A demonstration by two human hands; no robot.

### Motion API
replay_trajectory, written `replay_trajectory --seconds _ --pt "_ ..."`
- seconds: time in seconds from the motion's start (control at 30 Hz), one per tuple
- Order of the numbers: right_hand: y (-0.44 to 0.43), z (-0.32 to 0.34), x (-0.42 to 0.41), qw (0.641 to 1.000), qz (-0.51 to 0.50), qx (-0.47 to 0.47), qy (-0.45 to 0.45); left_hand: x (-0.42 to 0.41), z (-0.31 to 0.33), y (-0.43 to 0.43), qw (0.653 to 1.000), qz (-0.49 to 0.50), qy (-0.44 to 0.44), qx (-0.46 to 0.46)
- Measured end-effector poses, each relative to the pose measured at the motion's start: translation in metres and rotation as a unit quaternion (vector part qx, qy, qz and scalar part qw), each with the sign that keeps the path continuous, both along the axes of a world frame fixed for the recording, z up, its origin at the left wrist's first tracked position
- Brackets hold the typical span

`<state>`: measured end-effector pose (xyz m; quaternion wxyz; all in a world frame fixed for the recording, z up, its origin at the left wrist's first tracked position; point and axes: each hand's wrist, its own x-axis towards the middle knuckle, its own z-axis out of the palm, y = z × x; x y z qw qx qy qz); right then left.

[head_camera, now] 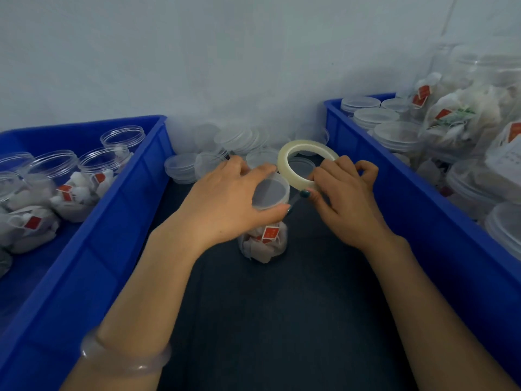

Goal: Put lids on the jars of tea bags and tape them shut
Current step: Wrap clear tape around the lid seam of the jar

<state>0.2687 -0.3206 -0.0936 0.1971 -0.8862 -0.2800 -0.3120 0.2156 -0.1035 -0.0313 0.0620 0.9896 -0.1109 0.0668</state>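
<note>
Jar of tea bags stands upright on the dark work surface, midway between two blue bins. Its translucent lid sits on the mouth.

Left hand reaches over the jar from the left. Fingers are spread and curled around the lid rim: the thumb tip touches the near edge of the lid, the other fingers wrap the far edge. The hand grips the lid; the palm hides the upper left wall of the jar.

Right hand holds the tape roll tilted, just beside the lid on its right. Thumb and forefinger pinch the near right part of the ring, and the remaining fingers are curled loosely behind it. A short clear strip appears to run from the roll toward the lid edge; whether it adheres there cannot be determined.

Left bin contains open, unlidded jars with tea bags. Right bin contains lidded jars. Loose lids lie heaped against the wall beyond the hands. A pale bangle encircles the left wrist.
</note>
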Motion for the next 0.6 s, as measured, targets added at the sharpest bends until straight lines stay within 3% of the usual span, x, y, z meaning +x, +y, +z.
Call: replay_trajectory --seconds 0.2,0.4,0.6 --pt "0.003 0.003 -0.002 0.999 -0.039 0.009 -0.01 0.004 0.004 0.009 0.987 -0.077 0.047 -0.131" --pt "0.009 0.004 -0.004 0.999 -0.02 0.029 -0.003 0.009 0.004 0.006 0.981 -0.095 0.091 -0.145" --pt "0.008 0.006 -0.005 0.999 0.01 0.033 -0.013 0.011 -0.015 -0.021 0.994 -0.014 -0.045 -0.094"
